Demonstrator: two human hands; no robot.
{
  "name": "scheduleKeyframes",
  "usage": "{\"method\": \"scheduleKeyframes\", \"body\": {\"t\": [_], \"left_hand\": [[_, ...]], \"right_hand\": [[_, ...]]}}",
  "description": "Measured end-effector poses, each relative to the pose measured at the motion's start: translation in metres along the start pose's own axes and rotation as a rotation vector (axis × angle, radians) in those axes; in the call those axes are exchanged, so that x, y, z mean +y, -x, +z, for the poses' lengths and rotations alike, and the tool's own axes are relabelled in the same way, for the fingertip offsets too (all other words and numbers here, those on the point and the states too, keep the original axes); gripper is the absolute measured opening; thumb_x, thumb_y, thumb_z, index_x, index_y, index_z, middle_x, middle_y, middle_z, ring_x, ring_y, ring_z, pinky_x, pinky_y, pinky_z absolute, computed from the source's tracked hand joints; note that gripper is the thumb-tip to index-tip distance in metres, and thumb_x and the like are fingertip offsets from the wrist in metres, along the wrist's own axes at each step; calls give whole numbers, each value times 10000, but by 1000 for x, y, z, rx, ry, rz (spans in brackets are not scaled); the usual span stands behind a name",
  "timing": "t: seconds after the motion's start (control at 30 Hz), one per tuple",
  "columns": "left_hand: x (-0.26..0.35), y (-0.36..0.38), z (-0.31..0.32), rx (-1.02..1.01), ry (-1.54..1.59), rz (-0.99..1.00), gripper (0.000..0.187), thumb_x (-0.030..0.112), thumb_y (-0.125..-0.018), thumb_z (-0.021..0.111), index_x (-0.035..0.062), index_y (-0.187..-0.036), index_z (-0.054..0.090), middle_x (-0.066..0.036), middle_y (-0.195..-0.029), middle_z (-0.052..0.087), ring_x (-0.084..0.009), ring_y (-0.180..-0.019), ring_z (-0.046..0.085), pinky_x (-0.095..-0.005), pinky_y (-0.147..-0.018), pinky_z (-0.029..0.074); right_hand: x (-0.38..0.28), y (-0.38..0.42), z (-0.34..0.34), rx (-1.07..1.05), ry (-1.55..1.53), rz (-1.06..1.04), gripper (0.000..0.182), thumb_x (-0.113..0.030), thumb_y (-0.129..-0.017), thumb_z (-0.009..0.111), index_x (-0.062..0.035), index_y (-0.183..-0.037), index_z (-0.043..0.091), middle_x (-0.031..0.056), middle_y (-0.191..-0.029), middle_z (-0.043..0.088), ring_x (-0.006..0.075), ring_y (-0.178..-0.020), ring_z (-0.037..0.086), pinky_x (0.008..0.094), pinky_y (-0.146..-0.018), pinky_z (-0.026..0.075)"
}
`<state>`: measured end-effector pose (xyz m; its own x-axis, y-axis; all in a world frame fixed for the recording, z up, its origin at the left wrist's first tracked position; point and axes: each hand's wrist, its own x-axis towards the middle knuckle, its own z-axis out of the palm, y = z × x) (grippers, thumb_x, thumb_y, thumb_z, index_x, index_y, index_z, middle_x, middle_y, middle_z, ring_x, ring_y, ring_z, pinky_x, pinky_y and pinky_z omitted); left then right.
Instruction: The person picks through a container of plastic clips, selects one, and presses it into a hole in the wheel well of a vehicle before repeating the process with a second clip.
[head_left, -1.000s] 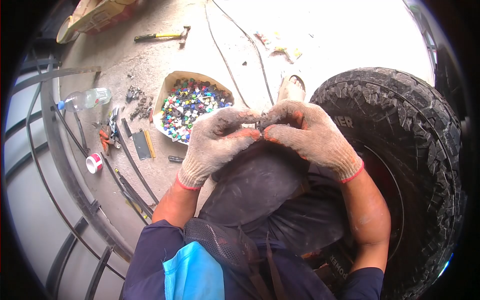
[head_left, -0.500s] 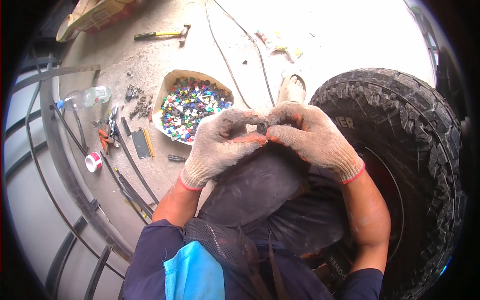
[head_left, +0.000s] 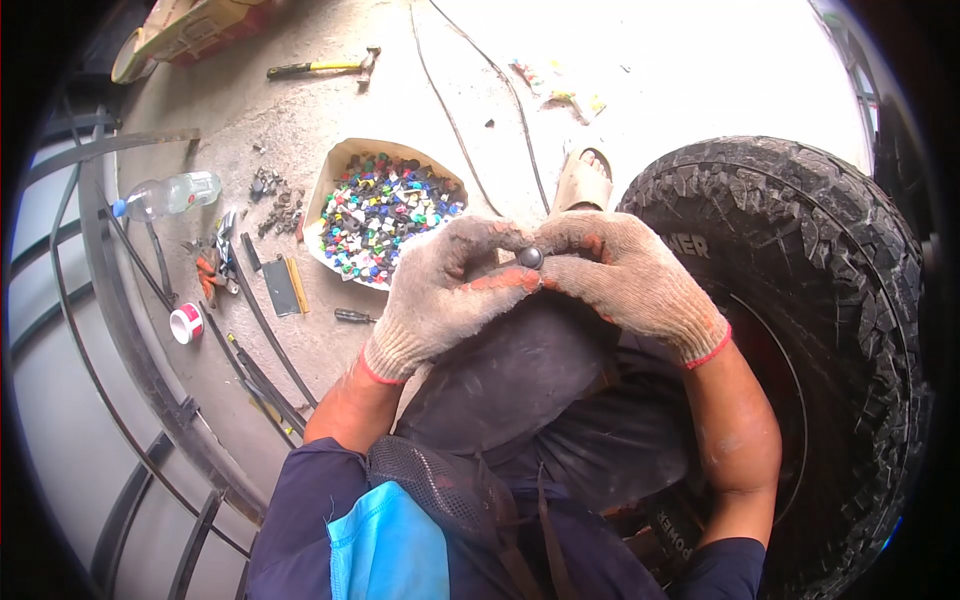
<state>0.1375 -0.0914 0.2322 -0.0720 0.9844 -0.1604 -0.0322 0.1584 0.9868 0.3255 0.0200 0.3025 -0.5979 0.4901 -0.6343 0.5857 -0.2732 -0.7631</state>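
My left hand [head_left: 445, 285], in a dirty knitted work glove with a red cuff edge, is closed with thumb and fingertips pinching a small round black cap-like piece [head_left: 530, 258]. My right hand [head_left: 630, 275], gloved the same way, meets it from the other side, thumb and fingers also pinched on the piece. Both hands are above my dark-trousered knee [head_left: 510, 370]. Orange-red stains mark the glove fingers. Just beyond my left hand, an open pale sack [head_left: 325, 235] holds many small plastic pieces [head_left: 385, 215] in black, white, blue, green and red.
A large knobbly tyre [head_left: 800, 200] stands close on my right. On the floor at left lie a hammer [head_left: 318, 69], a plastic bottle [head_left: 170, 196], pliers [head_left: 210, 275], a tape roll [head_left: 187, 323] and a dark-handled tool [head_left: 353, 315]. Black cables [head_left: 445, 105] cross the floor. Metal framing [head_left: 130, 350] borders the left.
The black piece has turned between my fingertips: it showed a ring-like opening and now shows a smooth rounded face. My hands have barely shifted.
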Motion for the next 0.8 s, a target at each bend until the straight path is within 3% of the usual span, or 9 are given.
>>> {"method": "scheduleKeyframes", "body": {"t": [0.43, 0.47, 0.57, 0.8], "left_hand": [[4, -2, 3, 51, 101, -87, 352, 73, -843, 837, -22, -1163, 726, -66, -935, 755, -80, -855, 666, -264, -761, 546], [3, -3, 3, 51, 101, -87, 352, 73, -843, 837, -22, -1163, 726, -66, -935, 755, -80, -855, 666, -264, -761, 546], [2, -5, 3, 48, 14, 50, 312, 61, -856, 819, -20, -1146, 737, -61, -930, 751, -85, -852, 670, -262, -770, 546], [2, -3, 0, 47, 88, -92, 259, 56, -895, 777, -21, -1140, 742, -73, -1006, 757, -90, -900, 682, -264, -802, 551]], "right_hand": [[-4, 2, -2, 1, -49, 98, 223, -162, -966, 676, -9, -1121, 719, -64, -753, 586, 0, -584, 470, 191, -499, 361], [-6, 2, -2, 2, -35, 109, 259, -200, -956, 679, 0, -1116, 716, -38, -728, 578, 27, -588, 490, 225, -517, 396], [-10, 3, -2, 6, -7, 130, 301, -241, -946, 686, 7, -1115, 715, -12, -707, 573, 52, -594, 510, 256, -536, 432], [-11, 4, -1, 13, -22, 82, 340, -280, -946, 712, 11, -1121, 717, -19, -753, 591, 50, -621, 501, 243, -552, 423]]}}
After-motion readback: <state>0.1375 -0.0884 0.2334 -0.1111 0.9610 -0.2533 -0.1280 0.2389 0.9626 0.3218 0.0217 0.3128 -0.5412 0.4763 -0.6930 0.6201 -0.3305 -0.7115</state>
